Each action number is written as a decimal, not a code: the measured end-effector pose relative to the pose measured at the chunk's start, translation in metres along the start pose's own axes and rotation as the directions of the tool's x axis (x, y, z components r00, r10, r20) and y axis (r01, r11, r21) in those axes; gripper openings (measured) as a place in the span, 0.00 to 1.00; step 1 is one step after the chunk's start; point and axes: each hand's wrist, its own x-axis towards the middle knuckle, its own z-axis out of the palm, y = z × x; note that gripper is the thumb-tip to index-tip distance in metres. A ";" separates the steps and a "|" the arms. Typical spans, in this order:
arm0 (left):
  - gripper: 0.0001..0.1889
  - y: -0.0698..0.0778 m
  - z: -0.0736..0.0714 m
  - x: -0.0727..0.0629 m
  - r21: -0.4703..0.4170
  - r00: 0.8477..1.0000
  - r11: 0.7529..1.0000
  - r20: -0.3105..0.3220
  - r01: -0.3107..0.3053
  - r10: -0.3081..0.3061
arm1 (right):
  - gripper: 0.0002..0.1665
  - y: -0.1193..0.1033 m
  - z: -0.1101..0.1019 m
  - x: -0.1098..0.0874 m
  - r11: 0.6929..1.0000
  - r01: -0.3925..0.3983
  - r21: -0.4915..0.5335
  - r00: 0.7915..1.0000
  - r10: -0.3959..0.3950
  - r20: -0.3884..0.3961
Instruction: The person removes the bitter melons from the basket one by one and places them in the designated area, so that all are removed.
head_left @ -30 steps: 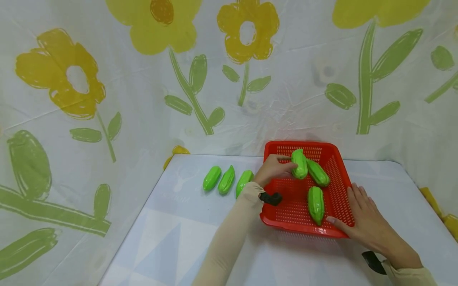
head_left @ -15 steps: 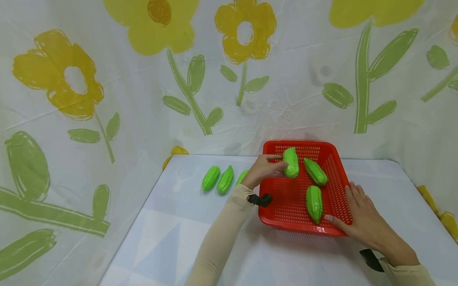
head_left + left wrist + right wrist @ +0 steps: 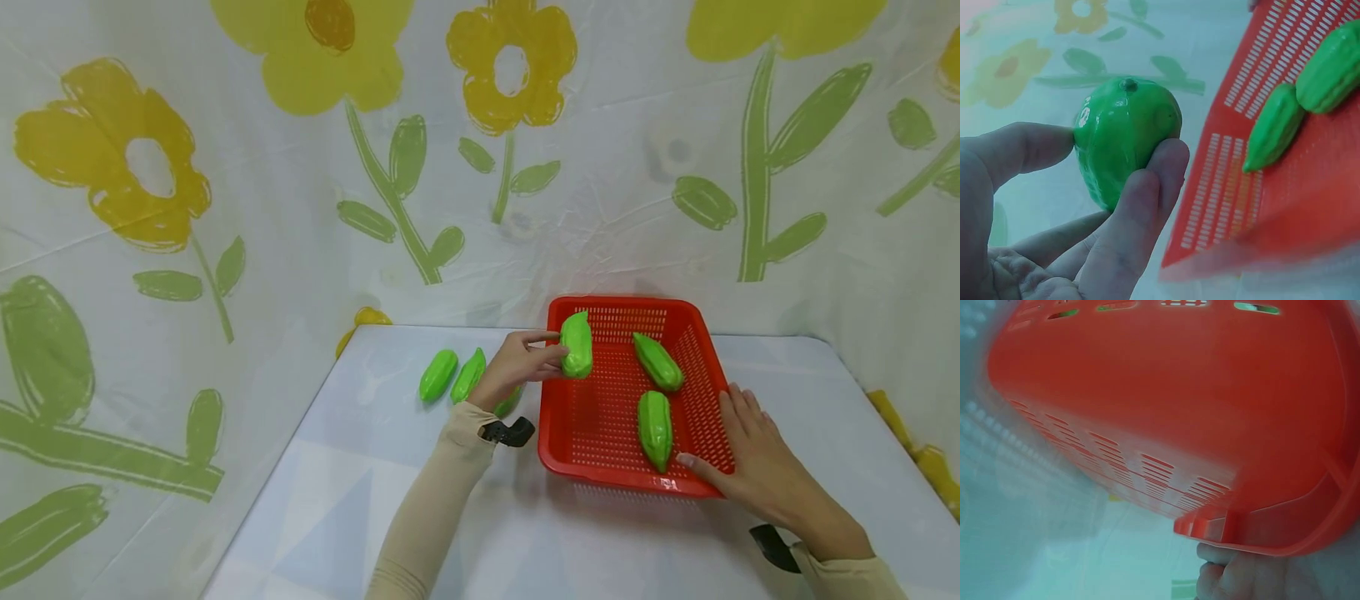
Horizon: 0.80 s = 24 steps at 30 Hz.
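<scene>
My left hand (image 3: 517,367) holds a glossy green bitter melon (image 3: 577,345) between thumb and fingers, raised over the left rim of a red plastic basket (image 3: 630,485). Close up in the left wrist view, the thumb presses one side of that melon (image 3: 1124,134) and the fingertips the other. Inside the basket lie two more bitter melons, one toward the back (image 3: 658,362) and one toward the front (image 3: 656,431). My right hand (image 3: 768,467) grips the basket's front right corner, its thumb over the rim and its fingers along the outside.
Left of the basket, several bitter melons (image 3: 438,375) lie in a row on the pale patterned table (image 3: 352,475); my left forearm partly covers the row. Behind the table hangs a white cloth (image 3: 615,242) printed with yellow flowers.
My left hand has carried the bitter melon leftward, from above the basket's middle to its left rim. The right hand has stayed on the basket corner.
</scene>
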 end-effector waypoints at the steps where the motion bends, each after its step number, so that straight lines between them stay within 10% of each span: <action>1: 0.26 -0.002 -0.004 -0.002 0.002 1.000 1.000 0.000 -0.008 0.008 | 0.75 0.000 0.000 0.000 1.000 -0.001 -0.003 1.000 0.001 0.001; 24: 0.25 -0.021 -0.062 -0.035 -0.033 0.996 0.999 -0.082 0.014 -0.016 | 0.75 0.001 0.002 0.000 1.000 0.007 -0.010 1.000 -0.007 -0.022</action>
